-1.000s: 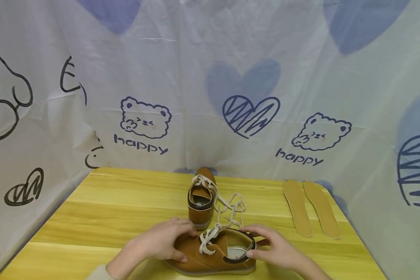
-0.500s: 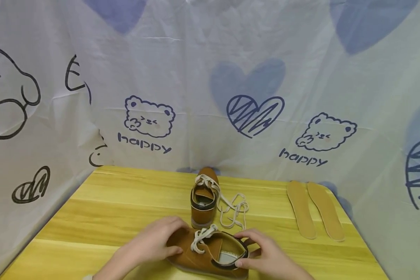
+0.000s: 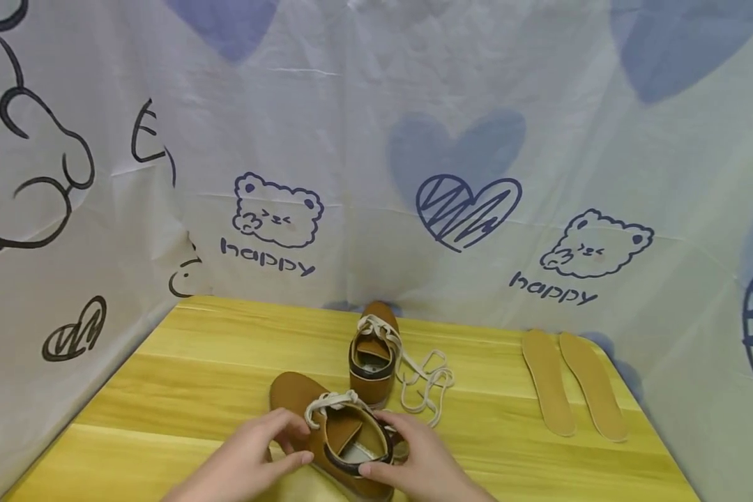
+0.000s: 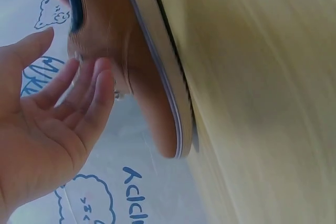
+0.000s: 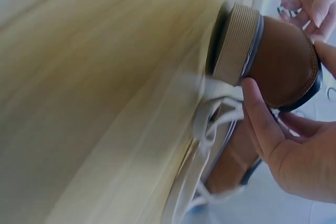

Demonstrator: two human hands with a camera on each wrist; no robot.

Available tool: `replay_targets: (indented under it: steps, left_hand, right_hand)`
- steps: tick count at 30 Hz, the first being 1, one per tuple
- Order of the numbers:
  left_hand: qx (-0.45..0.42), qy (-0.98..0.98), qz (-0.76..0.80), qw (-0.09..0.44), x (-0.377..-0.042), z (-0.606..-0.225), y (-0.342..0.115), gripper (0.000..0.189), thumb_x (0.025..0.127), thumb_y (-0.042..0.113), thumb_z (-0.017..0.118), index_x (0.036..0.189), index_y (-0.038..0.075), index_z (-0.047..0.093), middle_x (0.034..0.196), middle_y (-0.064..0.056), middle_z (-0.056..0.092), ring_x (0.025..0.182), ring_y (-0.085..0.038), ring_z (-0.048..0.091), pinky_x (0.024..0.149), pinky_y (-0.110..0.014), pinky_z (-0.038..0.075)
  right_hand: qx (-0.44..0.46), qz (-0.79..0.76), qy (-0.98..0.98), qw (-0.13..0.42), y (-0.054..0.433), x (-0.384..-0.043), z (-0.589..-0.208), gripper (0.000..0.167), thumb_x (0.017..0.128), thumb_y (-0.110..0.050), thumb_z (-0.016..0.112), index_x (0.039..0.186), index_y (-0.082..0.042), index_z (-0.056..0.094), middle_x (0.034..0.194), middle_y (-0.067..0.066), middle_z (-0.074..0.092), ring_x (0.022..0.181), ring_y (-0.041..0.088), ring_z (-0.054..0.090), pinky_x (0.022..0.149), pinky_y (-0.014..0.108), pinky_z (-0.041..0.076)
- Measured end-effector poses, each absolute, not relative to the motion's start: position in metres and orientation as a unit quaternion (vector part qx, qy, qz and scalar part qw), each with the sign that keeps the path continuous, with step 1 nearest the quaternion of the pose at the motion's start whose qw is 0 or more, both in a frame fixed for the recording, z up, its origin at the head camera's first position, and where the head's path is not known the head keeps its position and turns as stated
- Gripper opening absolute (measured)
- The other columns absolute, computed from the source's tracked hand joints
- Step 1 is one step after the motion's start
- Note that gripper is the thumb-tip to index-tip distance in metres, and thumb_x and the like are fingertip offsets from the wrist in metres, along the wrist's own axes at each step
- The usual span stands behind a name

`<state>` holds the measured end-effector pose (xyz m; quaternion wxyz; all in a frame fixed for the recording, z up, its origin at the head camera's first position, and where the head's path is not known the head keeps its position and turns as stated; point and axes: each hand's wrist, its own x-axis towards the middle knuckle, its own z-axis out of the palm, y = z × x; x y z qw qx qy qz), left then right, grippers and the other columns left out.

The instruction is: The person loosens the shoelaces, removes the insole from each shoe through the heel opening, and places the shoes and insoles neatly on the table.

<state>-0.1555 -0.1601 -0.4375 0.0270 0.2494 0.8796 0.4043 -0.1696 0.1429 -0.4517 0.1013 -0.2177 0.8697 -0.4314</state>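
A brown lace-up shoe (image 3: pixel 293 394) with a dark collar and a tied cream lace stands at the table's near side, its toe angled to the far left. My right hand (image 3: pixel 423 460) holds it at the heel, thumb on the near collar and fingers round the back; the right wrist view shows a finger low on the heel (image 5: pixel 278 56). Beside the shoe's near side hovers my left hand (image 3: pixel 251 457), fingers loosely bent. In the left wrist view that hand (image 4: pixel 50 124) overlaps the shoe; whether its fingertips touch is unclear.
A matching shoe (image 3: pixel 376 390) stands just behind, toe toward the cloth backdrop (image 3: pixel 351 153). Its long loose cream laces (image 3: pixel 438 382) trail right. Two tan insoles, a left one (image 3: pixel 549 390) and a right one (image 3: pixel 596 394), lie on the wooden table (image 3: pixel 238 348).
The near shoe has turned, its toe swinging away from me and its heel shifting left. My left hand has left the toe for the shoe's side. The right hand stays at the heel.
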Motion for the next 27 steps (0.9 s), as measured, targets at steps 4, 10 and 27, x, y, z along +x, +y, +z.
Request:
replay_targets:
  steps: [4,10,27]
  left_hand:
    - [0.216,0.872,0.438,0.042,-0.154,-0.441,-0.162,0.045,0.095,0.042,0.075,0.126,0.01,0.064,0.119,-0.002,0.061,0.097,-0.011,0.063,0.07,-0.024,0.057]
    - [0.181,0.847,0.498,0.038,-0.158,-0.448,-0.17,0.062,0.091,0.029,0.082,0.137,-0.001,0.055,0.131,-0.017,0.053,0.109,-0.03,0.061,0.081,-0.028,0.061]
    - [0.181,0.775,0.598,0.097,-0.217,-0.457,-0.202,0.095,0.085,0.01,0.087,0.158,-0.008,0.029,0.164,-0.033,0.024,0.148,-0.054,0.028,0.111,-0.051,0.045]
  right_hand:
    - [-0.218,-0.451,0.86,0.095,0.121,-0.174,-0.453,0.076,0.088,-0.052,0.08,0.149,-0.013,0.056,0.142,0.008,0.061,0.11,0.022,0.064,0.09,0.039,0.055]
    - [-0.209,-0.481,0.845,0.106,0.099,-0.177,-0.453,0.076,0.092,-0.045,0.078,0.153,-0.008,0.051,0.148,0.017,0.056,0.12,0.029,0.062,0.1,0.049,0.053]
    - [-0.128,-0.653,0.741,0.09,0.029,-0.199,-0.468,0.076,0.099,-0.012,0.07,0.159,0.008,0.029,0.144,0.029,0.043,0.118,0.04,0.064,0.077,0.045,0.064]
